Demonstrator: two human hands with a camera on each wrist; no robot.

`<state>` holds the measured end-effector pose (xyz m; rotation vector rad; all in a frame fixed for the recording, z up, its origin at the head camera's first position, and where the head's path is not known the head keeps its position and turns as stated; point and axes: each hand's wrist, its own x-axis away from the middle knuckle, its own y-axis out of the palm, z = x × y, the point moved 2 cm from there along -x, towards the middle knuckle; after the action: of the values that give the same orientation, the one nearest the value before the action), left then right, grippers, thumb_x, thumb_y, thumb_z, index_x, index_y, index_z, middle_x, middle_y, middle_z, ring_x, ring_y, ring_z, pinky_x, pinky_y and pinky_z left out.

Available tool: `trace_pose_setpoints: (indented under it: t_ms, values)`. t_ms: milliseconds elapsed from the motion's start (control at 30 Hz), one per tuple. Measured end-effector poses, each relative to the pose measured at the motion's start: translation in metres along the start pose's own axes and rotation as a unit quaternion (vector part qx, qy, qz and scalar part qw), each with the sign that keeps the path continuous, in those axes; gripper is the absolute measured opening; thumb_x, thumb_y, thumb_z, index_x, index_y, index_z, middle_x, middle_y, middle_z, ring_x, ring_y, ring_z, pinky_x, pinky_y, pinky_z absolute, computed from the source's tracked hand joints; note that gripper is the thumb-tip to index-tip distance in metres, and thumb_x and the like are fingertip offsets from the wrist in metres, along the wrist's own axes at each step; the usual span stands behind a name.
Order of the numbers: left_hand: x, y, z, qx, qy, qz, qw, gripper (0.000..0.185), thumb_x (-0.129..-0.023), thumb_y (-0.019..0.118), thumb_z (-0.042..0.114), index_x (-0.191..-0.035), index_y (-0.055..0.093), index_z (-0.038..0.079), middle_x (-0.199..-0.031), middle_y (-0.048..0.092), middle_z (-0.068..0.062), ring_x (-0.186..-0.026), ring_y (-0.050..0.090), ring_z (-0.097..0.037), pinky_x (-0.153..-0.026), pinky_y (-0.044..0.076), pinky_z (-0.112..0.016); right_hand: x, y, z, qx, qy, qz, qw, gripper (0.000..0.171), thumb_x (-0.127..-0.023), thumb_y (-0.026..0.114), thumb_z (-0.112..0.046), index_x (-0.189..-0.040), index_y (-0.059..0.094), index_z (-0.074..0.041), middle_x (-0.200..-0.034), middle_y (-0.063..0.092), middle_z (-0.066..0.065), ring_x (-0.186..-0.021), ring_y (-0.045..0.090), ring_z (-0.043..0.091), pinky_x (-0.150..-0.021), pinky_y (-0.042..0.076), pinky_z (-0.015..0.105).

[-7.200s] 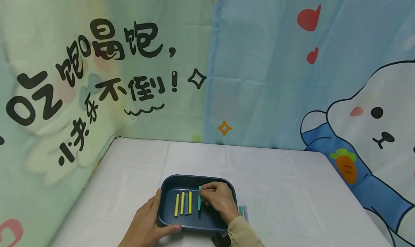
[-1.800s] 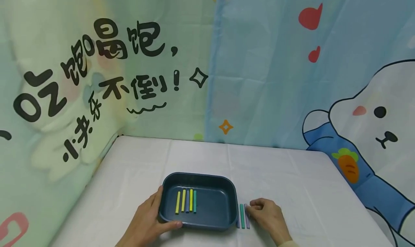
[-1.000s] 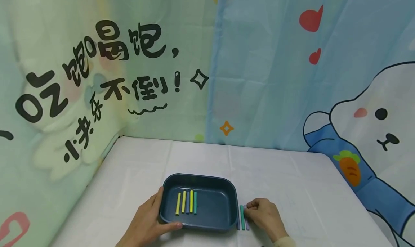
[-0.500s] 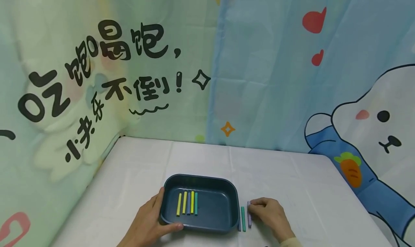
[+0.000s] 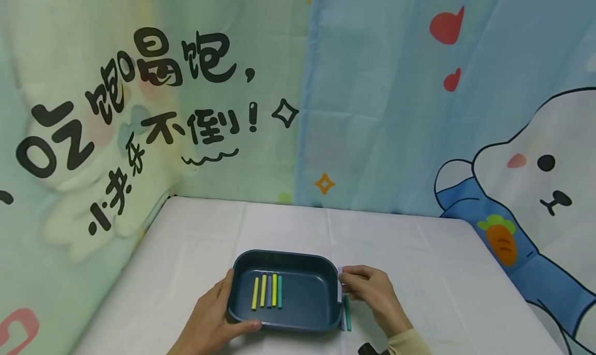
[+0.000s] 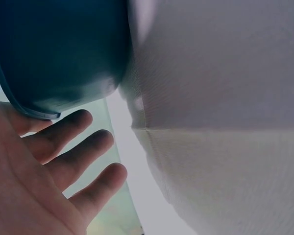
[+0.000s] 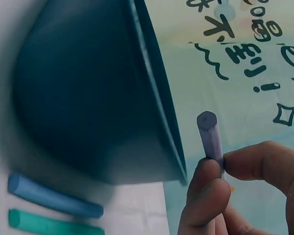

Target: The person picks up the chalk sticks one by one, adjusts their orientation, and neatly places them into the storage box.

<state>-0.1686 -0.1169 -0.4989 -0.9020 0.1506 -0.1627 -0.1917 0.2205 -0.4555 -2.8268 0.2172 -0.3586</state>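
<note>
A dark blue tray [image 5: 307, 306] sits near the table's front. My left hand [image 5: 205, 311] steadies its left end, thumb along the near wall; in the left wrist view its fingers [image 6: 83, 164] spread out straight below the rim. Between thumb and fingertips my right hand [image 5: 372, 290] pinches a purple chalk stick [image 7: 211, 139], level with the tray's right rim in the head view. Inside the tray, toward the left, several chalk sticks lie side by side: yellow [image 5: 255, 294], blue [image 5: 269, 293] and teal [image 5: 280, 293] ones.
Just right of the tray, a green chalk stick [image 7: 56, 223] and a blue chalk stick [image 7: 54, 196] lie on the white tablecloth [image 5: 419, 262]. Printed curtains [image 5: 372, 112] close off the back and left. A black object [image 5: 367, 349] shows by the right sleeve.
My right hand put a teal chalk beside the others in the tray, then picked the purple one off the table and carried it up-left to the tray's rim. My left hand stayed put.
</note>
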Motion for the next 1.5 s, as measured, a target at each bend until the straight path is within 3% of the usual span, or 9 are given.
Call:
trace_pose_setpoints:
  t_ms: [467,1233,1500]
  values:
    - [-0.001,0.003,0.002,-0.009,-0.016,-0.009,0.9998,0.131,-0.069,0.072,0.081,-0.160,0.024,0.001,-0.149,0.047,-0.021,-0.131,0.051,-0.037,-0.104,0.046,-0.055,0.000,0.021,-0.013,-0.028,-0.012,-0.009,0.999,0.032,-0.088,0.077,-0.014,-0.113,0.071,0.005,-0.090,0.074,0.010,-0.076,0.067,0.020,-0.064,0.056,0.030]
    - [0.000,0.002,0.000,-0.006,-0.007,-0.005,0.9999,0.130,-0.069,0.072,0.081,-0.160,0.023,0.002,-0.149,0.047,-0.020,-0.131,0.051,-0.036,-0.104,0.046,-0.055,0.003,0.052,-0.024,0.029,-0.034,-0.007,0.999,0.029,-0.083,0.077,-0.017,-0.107,0.074,-0.001,-0.084,0.073,0.005,-0.073,0.066,0.019,-0.064,0.056,0.034]
    - [0.000,0.003,0.004,-0.005,-0.029,-0.016,0.9994,0.133,-0.067,0.071,0.083,-0.160,0.024,0.001,-0.149,0.047,-0.022,-0.131,0.051,-0.038,-0.104,0.045,-0.057,0.002,0.059,-0.024,0.034,-0.040,-0.010,0.999,0.029,-0.082,0.078,-0.015,-0.107,0.074,0.000,-0.082,0.072,0.005,-0.071,0.066,0.018,-0.064,0.056,0.034]
